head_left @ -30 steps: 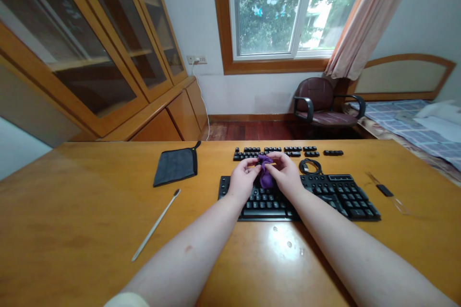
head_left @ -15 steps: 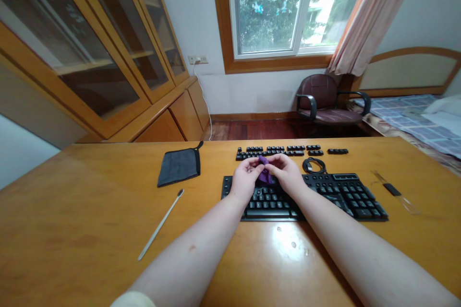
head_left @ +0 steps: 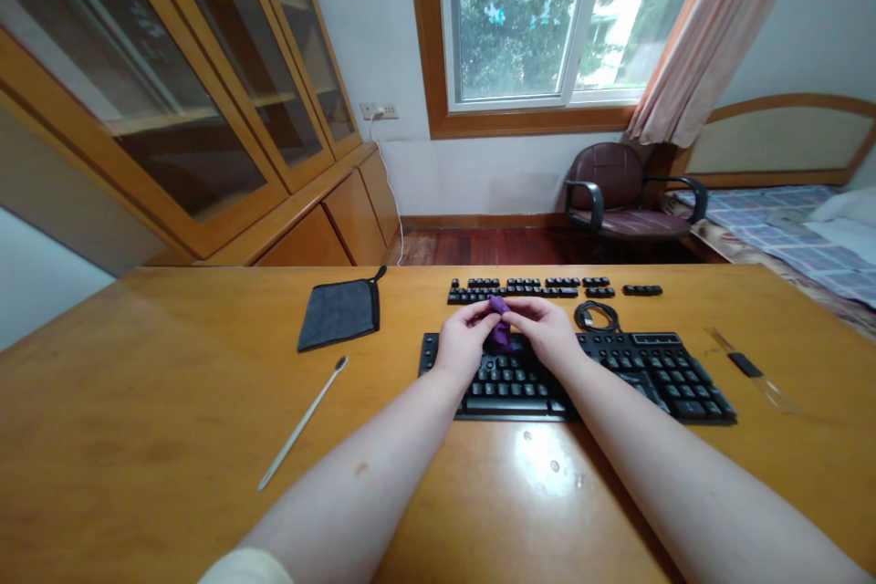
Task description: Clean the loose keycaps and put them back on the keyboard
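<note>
My left hand (head_left: pixel 465 339) and my right hand (head_left: pixel 546 334) meet over the upper left part of a black keyboard (head_left: pixel 524 406). Between their thumbs and fingers they pinch a small crumpled purple cloth (head_left: pixel 501 336), which hangs down close to the keys. Fingers hide part of the cloth and some of the keys beneath. Behind the keyboard, removed black keycaps (head_left: pixel 561 292) stand in rows on the desk. A coiled black cable (head_left: pixel 597 318) lies just right of my right hand.
A dark grey cloth (head_left: pixel 340 314) with a loop lies on the wooden desk (head_left: pixel 164 420) at left, with a long white-handled brush (head_left: pixel 301 426) before it. At right is a wire keycap puller (head_left: pixel 745 365). A chair (head_left: pixel 609 187) stands beyond the desk.
Both hands still pinch the purple cloth above the keyboard. The cloth has shifted slightly and its folds look different. The view has moved a little.
</note>
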Tool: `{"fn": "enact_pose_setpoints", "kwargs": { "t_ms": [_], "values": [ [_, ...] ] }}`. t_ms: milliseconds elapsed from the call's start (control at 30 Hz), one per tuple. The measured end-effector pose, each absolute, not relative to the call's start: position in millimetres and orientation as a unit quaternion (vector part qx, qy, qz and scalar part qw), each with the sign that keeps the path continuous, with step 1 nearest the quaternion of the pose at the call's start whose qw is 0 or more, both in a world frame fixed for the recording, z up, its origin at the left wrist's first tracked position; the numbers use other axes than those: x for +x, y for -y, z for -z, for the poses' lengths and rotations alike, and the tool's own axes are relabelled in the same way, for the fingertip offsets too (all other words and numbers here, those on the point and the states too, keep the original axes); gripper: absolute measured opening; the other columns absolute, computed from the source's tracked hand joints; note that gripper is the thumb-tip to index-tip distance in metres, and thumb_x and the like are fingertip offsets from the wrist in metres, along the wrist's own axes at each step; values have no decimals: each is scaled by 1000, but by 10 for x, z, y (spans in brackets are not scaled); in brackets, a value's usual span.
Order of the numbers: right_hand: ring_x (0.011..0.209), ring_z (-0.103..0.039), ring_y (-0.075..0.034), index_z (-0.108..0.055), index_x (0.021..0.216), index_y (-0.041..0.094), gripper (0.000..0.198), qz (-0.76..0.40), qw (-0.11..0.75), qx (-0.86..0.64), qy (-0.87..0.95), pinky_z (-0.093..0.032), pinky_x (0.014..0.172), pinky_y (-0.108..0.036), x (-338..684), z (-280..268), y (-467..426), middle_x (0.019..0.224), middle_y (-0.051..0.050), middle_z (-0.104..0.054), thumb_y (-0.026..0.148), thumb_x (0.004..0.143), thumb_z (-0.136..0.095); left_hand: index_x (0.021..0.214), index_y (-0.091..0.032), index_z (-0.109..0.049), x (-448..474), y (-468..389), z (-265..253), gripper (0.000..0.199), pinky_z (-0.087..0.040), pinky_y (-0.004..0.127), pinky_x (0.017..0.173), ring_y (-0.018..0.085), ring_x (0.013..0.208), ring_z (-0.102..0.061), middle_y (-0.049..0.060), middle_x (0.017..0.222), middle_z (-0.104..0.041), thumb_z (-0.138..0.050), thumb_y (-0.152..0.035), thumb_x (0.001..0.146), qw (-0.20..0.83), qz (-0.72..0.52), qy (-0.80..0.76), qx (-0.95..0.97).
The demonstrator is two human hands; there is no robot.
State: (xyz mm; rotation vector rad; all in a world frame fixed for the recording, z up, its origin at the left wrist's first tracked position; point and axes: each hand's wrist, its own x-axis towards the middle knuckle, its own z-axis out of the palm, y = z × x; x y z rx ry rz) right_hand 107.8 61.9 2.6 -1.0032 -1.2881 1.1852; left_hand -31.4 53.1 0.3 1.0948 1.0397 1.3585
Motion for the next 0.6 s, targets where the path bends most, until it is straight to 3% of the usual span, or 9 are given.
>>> {"fn": "enact_pose_setpoints", "kwargs": {
  "t_ms": [100,267,600],
  "values": [
    [81,-65,-21,-68,90,20,31,-516,541,-396,532,-51,79,-38,1073,5,-640,87,-5,-72,28,61,-74,94,-15,-70,-316,-536,7,29,-48,31,80,17,81,-62,7,93,-70,-68,-22,66,535,-565,-440,449],
    [79,-65,-19,-66,91,21,36,-502,561,-402,521,-51,75,-36,1066,55,-663,86,-4,-71,23,56,-77,90,-14,-71,-317,-556,41,25,-50,30,71,16,72,-62,7,87,-71,-66,-20,67,531,-568,-447,442],
    [70,-65,-18,-68,81,21,29,-529,568,-391,495,-52,71,-35,1090,69,-711,75,-2,-71,26,54,-78,89,-17,-71,-324,-531,30,22,-48,37,87,20,89,-64,8,94,-71,-65,-20,68,506,-553,-469,466]
  ]
}}
